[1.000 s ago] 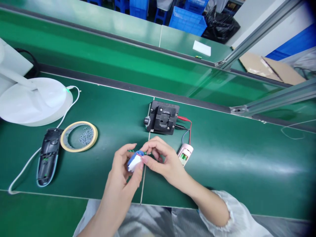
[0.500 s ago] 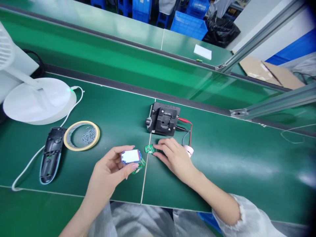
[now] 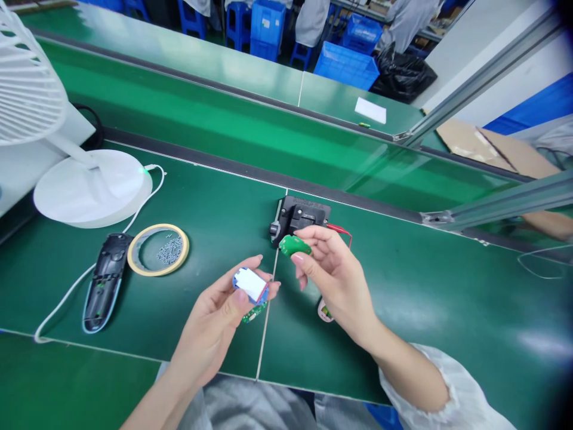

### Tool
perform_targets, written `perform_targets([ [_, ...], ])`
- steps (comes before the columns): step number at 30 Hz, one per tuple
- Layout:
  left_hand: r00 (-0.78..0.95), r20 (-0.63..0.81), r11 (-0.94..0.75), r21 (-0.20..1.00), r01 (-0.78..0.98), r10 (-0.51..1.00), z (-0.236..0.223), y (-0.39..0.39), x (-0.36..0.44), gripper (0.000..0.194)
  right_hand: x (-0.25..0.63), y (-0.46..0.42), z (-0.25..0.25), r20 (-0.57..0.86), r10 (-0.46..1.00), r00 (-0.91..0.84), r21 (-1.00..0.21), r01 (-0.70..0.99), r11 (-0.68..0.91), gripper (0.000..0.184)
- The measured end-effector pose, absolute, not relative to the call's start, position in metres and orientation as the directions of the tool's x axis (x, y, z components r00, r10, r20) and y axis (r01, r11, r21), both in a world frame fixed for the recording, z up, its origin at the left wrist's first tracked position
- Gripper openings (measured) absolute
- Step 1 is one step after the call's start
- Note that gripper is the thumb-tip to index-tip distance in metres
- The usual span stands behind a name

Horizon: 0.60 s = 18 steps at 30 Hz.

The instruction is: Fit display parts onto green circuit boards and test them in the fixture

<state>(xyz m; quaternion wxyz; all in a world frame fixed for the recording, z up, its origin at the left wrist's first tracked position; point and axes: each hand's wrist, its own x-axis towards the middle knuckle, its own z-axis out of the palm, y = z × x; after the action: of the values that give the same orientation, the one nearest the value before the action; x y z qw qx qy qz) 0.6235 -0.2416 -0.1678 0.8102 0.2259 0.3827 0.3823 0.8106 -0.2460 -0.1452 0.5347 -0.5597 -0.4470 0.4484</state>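
My left hand (image 3: 213,319) cups a small blue-framed white battery pack (image 3: 250,285) between thumb and fingers. A small green circuit board (image 3: 254,312) shows just below the pack, at the edge of that hand; I cannot tell whether it rests on the mat. My right hand (image 3: 335,276) pinches a green circuit board (image 3: 294,245) by its edge and holds it up above the mat. That board hangs just in front of a black test fixture (image 3: 299,218), which it partly hides. A pink tester (image 3: 325,311) lies mostly hidden beneath my right hand.
A yellow tape ring (image 3: 158,249) encircles small metal screws on the green workbench mat (image 3: 394,310). Left of it lie a black device housing (image 3: 107,282) and a white fan (image 3: 92,188) with a white cable. Blue crates (image 3: 347,65) and co-workers stand beyond.
My right hand has lifted the green board off the mat and raised it toward the fixture. The left hand turned the pack slightly. The view tilted, showing more of the far side.
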Motion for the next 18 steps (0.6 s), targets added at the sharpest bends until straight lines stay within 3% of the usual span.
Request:
perform_targets([
  [3, 0.422, -0.455, 0.618, 0.643, -0.453, 0.784, -0.169, -0.244, 0.625, 0.037, 0.808, -0.245, -0.143, 0.031, 0.975, 0.222, -0.999, 0.022, 0.027, 0.022],
  [6, 0.426, -0.436, 0.607, 0.625, -0.491, 0.793, -0.169, -0.245, 0.627, 0.038, 0.808, -0.25, -0.141, 0.227, 0.947, 0.226, -0.951, 0.262, 0.165, 0.008],
  [9, 0.398, -0.458, 0.606, 0.599, -0.523, 0.795, -0.168, -0.245, 0.631, 0.033, 0.808, -0.256, -0.141, 0.454, 0.886, 0.099, -0.81, 0.459, 0.364, 0.018],
  [12, 0.388, -0.474, 0.612, 0.595, -0.52, 0.79, -0.167, -0.245, 0.631, 0.034, 0.806, -0.261, -0.147, 0.608, 0.788, -0.1, -0.651, 0.504, 0.567, 0.027],
  [18, 0.389, -0.466, 0.607, 0.604, -0.517, 0.795, -0.168, -0.243, 0.627, 0.035, 0.806, -0.265, -0.163, 0.663, 0.697, -0.273, -0.504, 0.524, 0.686, 0.041],
])
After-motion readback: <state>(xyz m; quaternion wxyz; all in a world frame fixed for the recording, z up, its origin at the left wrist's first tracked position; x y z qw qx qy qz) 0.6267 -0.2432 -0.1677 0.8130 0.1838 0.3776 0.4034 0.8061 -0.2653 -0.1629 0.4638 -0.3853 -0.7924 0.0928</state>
